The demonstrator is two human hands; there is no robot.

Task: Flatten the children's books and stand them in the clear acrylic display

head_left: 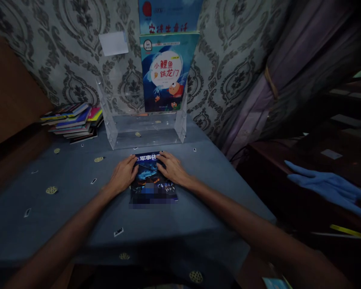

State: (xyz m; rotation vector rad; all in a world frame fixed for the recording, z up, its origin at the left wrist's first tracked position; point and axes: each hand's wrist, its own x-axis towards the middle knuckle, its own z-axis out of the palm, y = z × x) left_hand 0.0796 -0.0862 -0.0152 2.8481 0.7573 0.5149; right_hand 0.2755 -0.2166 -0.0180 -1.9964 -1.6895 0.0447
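Observation:
A dark blue book (149, 175) lies on the cloth-covered table in front of me, its cover facing up. The white title at its far end reads upside down from here. My left hand (124, 173) holds the book's left edge, thumb over the cover. At the far right edge, my right hand (172, 168) grips the book with its fingers on the cover. Just beyond it stands a clear acrylic rack (147, 138). A blue picture book (168, 72) stands in the rack, with another blue book (171, 16) above and behind it.
Several books (75, 120) are stacked at the back left of the table (75, 216). A white card (113, 43) is on the patterned wall. On the right, a blue glove (331, 186) lies on a dark surface, beside a tied curtain (249, 104).

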